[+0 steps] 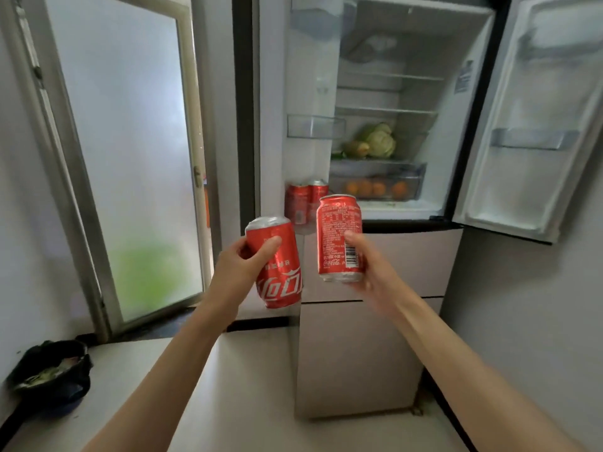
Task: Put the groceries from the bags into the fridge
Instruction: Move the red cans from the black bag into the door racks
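Note:
I hold two red cola cans in front of the open fridge (385, 93). My left hand (239, 265) grips one can (280, 275), tilted a little with its top to the upper left. My right hand (368, 262) grips the other can (339, 236) upright, its barcode facing me. Two more red cans (305, 200) stand in the lowest bin of the left fridge door. Inside the fridge, a cabbage (380, 141) and other greens lie on a shelf, and oranges (375, 187) fill the clear drawer below.
The right fridge door (535, 125) swings wide open with bare bins. A dark bag (49, 373) with something green in it sits on the floor at lower left. A frosted glass door (124, 158) stands to the left. Closed fridge drawers (375, 321) lie below the cans.

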`<state>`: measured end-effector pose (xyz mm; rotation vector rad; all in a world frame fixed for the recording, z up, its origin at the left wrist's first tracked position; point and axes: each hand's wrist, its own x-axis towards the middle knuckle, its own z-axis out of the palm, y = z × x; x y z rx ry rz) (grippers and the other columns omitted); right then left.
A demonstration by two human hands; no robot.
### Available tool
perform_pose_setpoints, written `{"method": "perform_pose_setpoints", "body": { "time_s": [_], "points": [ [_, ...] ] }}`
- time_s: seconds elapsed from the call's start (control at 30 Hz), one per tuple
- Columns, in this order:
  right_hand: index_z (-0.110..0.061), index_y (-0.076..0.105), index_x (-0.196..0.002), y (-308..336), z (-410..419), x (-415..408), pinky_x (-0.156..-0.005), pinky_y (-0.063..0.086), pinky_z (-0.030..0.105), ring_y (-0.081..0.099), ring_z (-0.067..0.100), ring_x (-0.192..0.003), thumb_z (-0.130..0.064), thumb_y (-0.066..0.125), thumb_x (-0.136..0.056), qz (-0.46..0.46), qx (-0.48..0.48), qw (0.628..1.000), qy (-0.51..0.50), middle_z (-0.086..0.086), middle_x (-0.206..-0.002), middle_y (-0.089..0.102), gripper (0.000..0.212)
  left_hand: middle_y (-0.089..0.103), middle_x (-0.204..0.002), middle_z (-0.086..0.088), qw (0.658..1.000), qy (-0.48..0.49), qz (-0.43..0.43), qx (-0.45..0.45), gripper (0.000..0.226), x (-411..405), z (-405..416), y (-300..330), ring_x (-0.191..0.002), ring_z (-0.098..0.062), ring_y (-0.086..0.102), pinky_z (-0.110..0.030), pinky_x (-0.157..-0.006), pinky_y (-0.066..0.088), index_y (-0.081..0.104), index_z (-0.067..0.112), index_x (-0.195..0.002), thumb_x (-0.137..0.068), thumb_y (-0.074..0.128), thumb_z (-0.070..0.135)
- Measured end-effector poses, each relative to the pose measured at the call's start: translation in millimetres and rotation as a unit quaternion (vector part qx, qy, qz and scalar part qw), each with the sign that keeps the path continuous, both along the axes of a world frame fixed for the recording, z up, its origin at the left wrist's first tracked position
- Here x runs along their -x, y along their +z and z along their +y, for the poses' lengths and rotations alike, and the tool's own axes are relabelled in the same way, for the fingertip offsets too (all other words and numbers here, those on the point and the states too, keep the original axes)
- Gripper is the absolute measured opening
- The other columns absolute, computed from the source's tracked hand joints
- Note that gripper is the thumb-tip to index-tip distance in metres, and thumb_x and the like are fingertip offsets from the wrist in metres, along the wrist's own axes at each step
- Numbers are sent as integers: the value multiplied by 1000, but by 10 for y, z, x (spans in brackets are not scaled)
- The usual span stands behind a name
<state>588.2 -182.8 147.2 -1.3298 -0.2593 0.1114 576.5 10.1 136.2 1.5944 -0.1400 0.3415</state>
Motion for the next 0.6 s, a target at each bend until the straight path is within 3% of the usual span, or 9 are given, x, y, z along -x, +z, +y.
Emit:
{"method": "perform_pose_setpoints", "body": {
  "time_s": [0.1, 0.23, 0.43, 0.6],
  "points": [
    [-19, 56, -104, 229, -209, -449, -74, 53, 31, 65, 14, -78, -39, 56, -78, -22, -29, 999, -18, 3, -90, 67, 33, 64, -100, 2, 1000, 5, -26, -11, 45, -462, -245, 289, -88, -14, 65, -23, -71, 51, 53, 15, -120, -82, 59, 38],
    [-17, 58, -97, 538, -486, -1019, -70, 54, 30, 66, 14, -72, -36, 51, -88, -43, -65, 997, -19, 3, -81, 69, 23, 63, -92, 10, 997, 25, -59, -48, 42, -966, -508, 672, -79, -7, 63, -17, -61, 50, 52, 17, -119, -83, 57, 39],
    [-20, 58, -98, 1038, -866, -1931, -76, 53, 33, 66, 14, -75, -42, 61, -71, -144, -47, 988, 12, 3, -86, 68, 35, 63, -99, 3, 985, 93, -117, -88, 47, -1682, -834, 1284, -81, -10, 62, -19, -66, 48, 52, 15, -121, -83, 55, 43],
    [-14, 57, -107, 1554, -1004, -2653, -79, 54, 36, 67, 19, -78, -44, 62, -77, -197, -53, 979, 23, 6, -91, 68, 43, 64, -88, 6, 971, 153, -169, -73, 40, -2162, -1139, 1879, -78, -7, 63, -18, -64, 47, 55, 14, -110, -84, 57, 45]
  ]
}}
